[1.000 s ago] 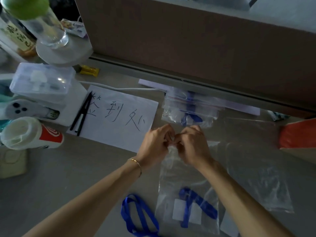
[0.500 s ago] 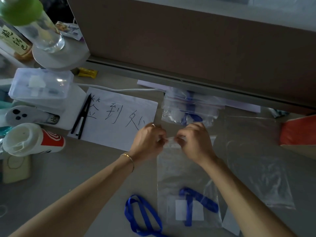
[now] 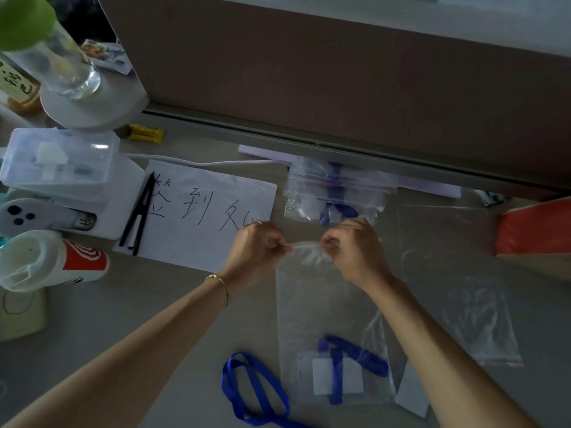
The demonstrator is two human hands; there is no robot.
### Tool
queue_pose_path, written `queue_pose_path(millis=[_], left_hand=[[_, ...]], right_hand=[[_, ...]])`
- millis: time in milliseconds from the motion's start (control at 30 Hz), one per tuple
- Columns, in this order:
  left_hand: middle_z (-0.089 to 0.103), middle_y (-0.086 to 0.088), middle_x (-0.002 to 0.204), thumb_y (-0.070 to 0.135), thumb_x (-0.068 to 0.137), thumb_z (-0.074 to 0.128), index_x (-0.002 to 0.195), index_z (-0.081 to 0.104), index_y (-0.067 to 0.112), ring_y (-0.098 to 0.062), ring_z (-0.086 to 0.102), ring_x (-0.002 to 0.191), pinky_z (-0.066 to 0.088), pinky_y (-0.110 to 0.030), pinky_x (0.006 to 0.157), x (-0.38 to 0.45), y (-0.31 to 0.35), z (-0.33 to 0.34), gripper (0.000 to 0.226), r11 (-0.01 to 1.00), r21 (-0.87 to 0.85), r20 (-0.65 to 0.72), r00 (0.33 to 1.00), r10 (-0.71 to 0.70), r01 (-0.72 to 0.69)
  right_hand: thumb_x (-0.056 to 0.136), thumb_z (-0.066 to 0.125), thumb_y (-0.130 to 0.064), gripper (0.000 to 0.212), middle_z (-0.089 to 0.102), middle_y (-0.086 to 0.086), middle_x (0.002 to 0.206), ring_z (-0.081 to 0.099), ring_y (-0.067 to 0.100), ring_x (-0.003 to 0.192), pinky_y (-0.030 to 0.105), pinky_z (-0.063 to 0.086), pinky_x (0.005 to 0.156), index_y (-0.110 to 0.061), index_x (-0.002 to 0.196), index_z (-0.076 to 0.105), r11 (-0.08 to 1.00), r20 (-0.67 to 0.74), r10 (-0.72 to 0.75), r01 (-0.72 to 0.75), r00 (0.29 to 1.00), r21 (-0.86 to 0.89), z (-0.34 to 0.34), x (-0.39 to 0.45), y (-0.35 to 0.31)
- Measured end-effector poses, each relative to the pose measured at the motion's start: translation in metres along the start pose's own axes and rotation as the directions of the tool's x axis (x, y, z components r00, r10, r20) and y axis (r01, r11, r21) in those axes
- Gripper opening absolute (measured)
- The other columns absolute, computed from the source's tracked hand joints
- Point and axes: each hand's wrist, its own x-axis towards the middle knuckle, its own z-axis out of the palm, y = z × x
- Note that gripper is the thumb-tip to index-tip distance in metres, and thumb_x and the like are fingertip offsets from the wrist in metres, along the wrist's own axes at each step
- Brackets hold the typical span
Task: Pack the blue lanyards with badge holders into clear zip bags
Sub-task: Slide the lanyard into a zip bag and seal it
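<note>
Obs.: your left hand [image 3: 256, 247] and right hand [image 3: 355, 251] both pinch the top edge of the clear zip bag [image 3: 327, 310], fingers curled tight on the seal strip. The left takes the strip at the bag's upper left corner, the right further along toward the upper right. The strip shows stretched between the two pinches. A thin bracelet [image 3: 217, 281] sits on your left wrist.

Landmark: the clear zip bag, lying flat on the grey table [image 3: 123, 319].

- Inside the bag, at its lower end: one blue lanyard [image 3: 355, 355], folded, lying across a white badge holder [image 3: 336, 376].
- Just left of the bag's lower end, outside it: a second blue lanyard [image 3: 253, 390], looped, loose on the table.
- Just beyond the bag's top: a stack of filled bags [image 3: 333, 193], blue straps visible through the plastic, against the base of the brown partition [image 3: 340, 72].
- Right of the bag: another flat clear bag [image 3: 475, 307]; whether anything is in it cannot be told. Further right, an orange packet [image 3: 534, 227].
- Upper left of the bag: a white sheet with handwritten characters [image 3: 204, 211]; your left hand overlaps its near right corner. A black clip [image 3: 139, 217] lies on its left edge.
- Far left of the bag: a red-and-white cup [image 3: 52, 257] on its side, a clear plastic box [image 3: 58, 159], a phone [image 3: 40, 216].
</note>
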Motion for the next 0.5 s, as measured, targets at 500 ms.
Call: queue_pose_path(millis=[500], left_hand=[[0.069,0.012,0.073,0.020,0.076,0.083,0.070,0.077,0.022,-0.003,0.061,0.071,0.042,-0.016,0.065,0.007,-0.005,-0.001,0.009,1.000,0.005,0.003,1.000,-0.006,0.006]], right_hand=[[0.066,0.083,-0.007,0.018,0.068,-0.006,0.070,0.060,0.019,0.071,0.025,0.032,0.072,-0.021,0.067,0.070,0.998,-0.018,0.021,-0.022,1.000,-0.051,-0.016,-0.002,0.026]])
